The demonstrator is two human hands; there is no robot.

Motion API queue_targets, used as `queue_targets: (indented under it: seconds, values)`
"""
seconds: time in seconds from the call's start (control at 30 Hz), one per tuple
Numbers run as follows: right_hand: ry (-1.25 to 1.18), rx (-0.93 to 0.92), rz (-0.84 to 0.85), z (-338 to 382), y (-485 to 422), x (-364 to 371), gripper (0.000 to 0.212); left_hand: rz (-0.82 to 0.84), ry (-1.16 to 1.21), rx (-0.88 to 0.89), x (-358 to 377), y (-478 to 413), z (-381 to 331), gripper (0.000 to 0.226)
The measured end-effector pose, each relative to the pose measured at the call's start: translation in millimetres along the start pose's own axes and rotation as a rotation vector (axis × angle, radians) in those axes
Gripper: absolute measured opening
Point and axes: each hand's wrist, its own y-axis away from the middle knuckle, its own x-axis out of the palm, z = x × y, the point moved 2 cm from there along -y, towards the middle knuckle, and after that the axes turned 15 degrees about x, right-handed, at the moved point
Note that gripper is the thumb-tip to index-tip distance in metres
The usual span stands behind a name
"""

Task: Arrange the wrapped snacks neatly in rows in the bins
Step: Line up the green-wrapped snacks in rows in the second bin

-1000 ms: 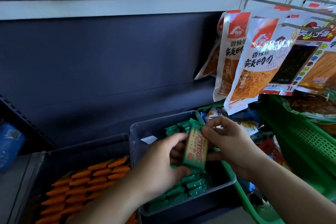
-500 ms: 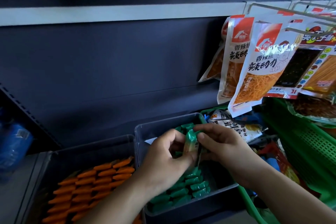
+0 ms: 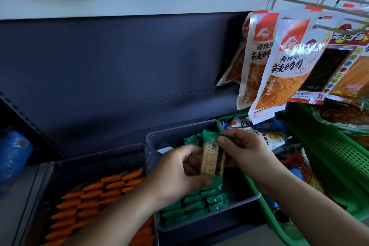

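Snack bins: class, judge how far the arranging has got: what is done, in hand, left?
Done: orange packs lie in rows in the left bin; green packs line the middle bin's front. In hand: left hand and right hand hold one green cracker pack. Left: seat it; the back packs look untidy.

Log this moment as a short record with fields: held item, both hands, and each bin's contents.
held item: green-wrapped cracker pack, upright above the middle bin
left hand: grips the pack's lower part
right hand: pinches the pack's top end
middle bin: green packs in rows near the front
left bin: orange packs in rows
right side: green basket of mixed snack bags
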Motion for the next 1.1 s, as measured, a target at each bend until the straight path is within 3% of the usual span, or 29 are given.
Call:
queue_targets:
  seconds: [0.2,0.37,0.47,0.53,0.63,0.83,0.97,1.1]
  values:
    - [-0.009,0.053,-0.040,-2.7,-3.4,-9.8,0.014,0.051,-0.213,0.071,2.0,2.5,3.2,0.065]
    - [-0.023,0.074,-0.062,-5.1,0.4,-5.9,0.018,-0.023,-0.488,0.159,3.8,2.1,8.7,0.059]
    - [-0.022,0.101,0.013,-6.9,6.1,7.9,0.027,-0.087,-0.595,0.220,9.7,1.6,5.6,0.046]
    - [-0.030,0.101,0.090,-4.6,7.2,9.8,0.032,-0.107,-0.562,0.195,9.1,-1.3,10.4,0.038]
    - [-0.017,0.065,0.094,-0.8,0.2,2.4,0.023,-0.096,-0.310,0.084,3.3,-7.9,23.5,0.025]
    - [0.340,0.001,0.121,-15.9,-32.5,1.2,0.025,-0.053,-0.091,0.062,4.9,-18.4,54.8,0.007]
    - [0.530,-0.027,0.110,-24.3,-60.0,-0.2,0.015,-0.054,-0.050,-0.024,1.7,-26.7,88.8,0.021]
    - [0.866,-0.063,0.038,-52.5,-91.0,-10.0,0.016,-0.052,-0.261,-0.203,-12.7,-31.5,113.9,0.039]
